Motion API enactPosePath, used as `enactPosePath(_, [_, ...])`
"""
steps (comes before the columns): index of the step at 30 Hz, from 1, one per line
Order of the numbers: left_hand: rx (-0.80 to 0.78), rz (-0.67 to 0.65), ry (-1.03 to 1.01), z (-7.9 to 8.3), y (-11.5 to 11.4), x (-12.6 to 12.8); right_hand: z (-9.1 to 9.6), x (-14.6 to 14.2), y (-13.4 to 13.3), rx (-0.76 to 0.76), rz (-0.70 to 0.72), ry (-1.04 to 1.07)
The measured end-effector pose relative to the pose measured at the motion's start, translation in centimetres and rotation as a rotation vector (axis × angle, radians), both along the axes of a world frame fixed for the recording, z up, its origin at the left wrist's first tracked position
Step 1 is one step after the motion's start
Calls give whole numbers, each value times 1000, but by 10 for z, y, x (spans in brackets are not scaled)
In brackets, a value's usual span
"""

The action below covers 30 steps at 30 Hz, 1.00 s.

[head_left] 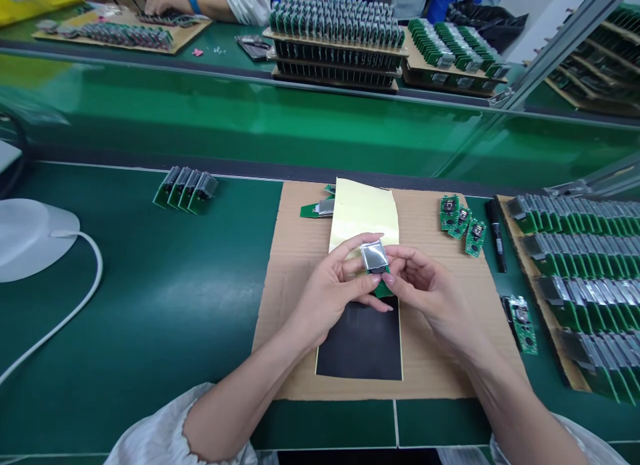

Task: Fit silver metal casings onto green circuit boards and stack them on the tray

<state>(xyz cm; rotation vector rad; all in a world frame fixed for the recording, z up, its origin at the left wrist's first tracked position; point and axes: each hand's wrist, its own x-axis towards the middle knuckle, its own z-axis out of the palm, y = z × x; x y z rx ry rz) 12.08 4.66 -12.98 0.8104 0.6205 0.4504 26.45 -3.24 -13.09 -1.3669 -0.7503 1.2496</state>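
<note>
Board [384,290], its silver screen [375,255] facing up, sits between both hands, over the black sheet [359,348] on cardboard [440,358]. Left grip [333,283] is curled partly closed, thumb and finger holding the board's left side; right grip [430,283], loosely bent, has its thumb and finger at the right edge. Yellow paper [365,211] lies just beyond.

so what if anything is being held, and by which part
A green circuit board with a silver display, held between the left hand and right hand by its sides, near the display's lower edge.
</note>
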Motion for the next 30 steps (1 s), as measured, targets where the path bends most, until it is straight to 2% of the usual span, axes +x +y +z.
enactPosePath(6, [-10, -31, 7, 2, 3, -2, -1, -1, -2, -64, -31, 32])
enactPosePath(12, [-111, -78, 11, 9, 5, -3, 3, 1, 0, -118, -41, 75])
enactPosePath(15, [-91, -66, 28, 8, 4, -2, 4, 0, 1, -112, -60, 68])
enactPosePath(18, [-7, -69, 60, 3, 1, -1, 3, -2, 0, -92, -94, 31])
enactPosePath(21, [203, -84, 172, 0, -3, -1, 3, -3, 0, -94, -103, 8])
enactPosePath(25, [746, -49, 425, 1, -5, -3, 4, -3, -1, -102, -91, -27])
enactPosePath(27, [1006, -16, 479, 2, -3, -5, 6, -3, -1, -103, -82, -53])
enactPosePath(30, [1259, 12, 469, -2, 0, -6, 8, -4, -1, -100, -82, -107])
